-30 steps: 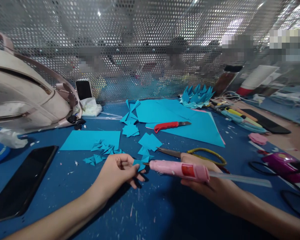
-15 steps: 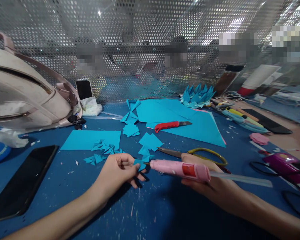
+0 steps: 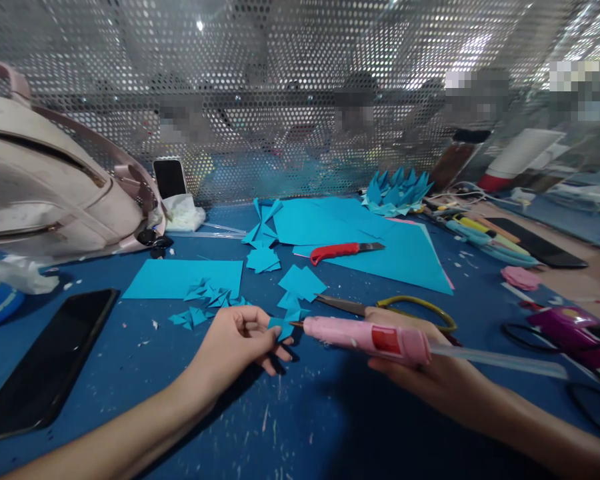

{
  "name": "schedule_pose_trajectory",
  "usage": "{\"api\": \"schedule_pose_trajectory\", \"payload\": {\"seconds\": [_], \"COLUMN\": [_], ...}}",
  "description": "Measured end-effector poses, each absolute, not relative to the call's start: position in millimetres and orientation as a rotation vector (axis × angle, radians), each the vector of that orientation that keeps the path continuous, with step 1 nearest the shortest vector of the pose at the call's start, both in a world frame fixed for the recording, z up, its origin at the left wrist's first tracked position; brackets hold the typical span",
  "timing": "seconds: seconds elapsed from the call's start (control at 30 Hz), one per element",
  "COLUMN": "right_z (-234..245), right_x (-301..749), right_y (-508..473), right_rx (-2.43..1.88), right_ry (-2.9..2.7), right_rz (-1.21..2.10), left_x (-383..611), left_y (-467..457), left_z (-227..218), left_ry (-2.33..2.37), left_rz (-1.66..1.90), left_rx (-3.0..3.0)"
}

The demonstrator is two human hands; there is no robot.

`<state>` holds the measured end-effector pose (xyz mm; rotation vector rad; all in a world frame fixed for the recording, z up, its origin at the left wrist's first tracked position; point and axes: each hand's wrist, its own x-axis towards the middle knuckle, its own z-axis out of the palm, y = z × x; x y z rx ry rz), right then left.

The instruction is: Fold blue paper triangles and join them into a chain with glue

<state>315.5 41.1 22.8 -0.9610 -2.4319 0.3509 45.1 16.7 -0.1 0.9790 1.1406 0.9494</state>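
My left hand (image 3: 253, 337) pinches a small blue paper piece (image 3: 281, 329) between thumb and fingers, low over the table. Wrapped round a pink hot glue gun (image 3: 353, 335) is my right hand (image 3: 415, 350). The gun's narrow tip reaches to the right edge of the paper piece; whether it touches cannot be made out. A clear glue stick (image 3: 505, 360) juts from the gun's rear. Just beyond my hands lie blue paper squares (image 3: 303, 283) and folded blue pieces (image 3: 213, 295). Scissors (image 3: 420, 309) with yellow handles lie partly hidden behind my right hand.
A red-handled knife (image 3: 337, 252) rests on blue sheets (image 3: 405, 257). At the back stands a spiky blue paper model (image 3: 397, 190) near a perforated metal screen (image 3: 280, 100). On the left are a phone (image 3: 50, 360) and a pale backpack (image 3: 55, 180); a purple device (image 3: 570, 333) lies right.
The glue gun in my right hand has shifted slightly right, its tip still by the paper piece. My left hand keeps its pinch nearly unmoved.
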Motion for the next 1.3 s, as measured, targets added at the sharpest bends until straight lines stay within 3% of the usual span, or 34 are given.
{"api": "schedule_pose_trajectory", "payload": {"seconds": [0.93,1.3], "right_z": [29,21], "right_x": [308,314], "right_y": [43,42], "right_rx": [-0.982,-1.004], "right_ry": [-2.461,-2.393], "right_rz": [0.597,0.436], "left_x": [44,45], "left_y": [16,16], "left_z": [-2,-4], "left_ry": [1.158,1.168], "left_rz": [0.936,0.957], "left_rx": [1.007,1.011]}}
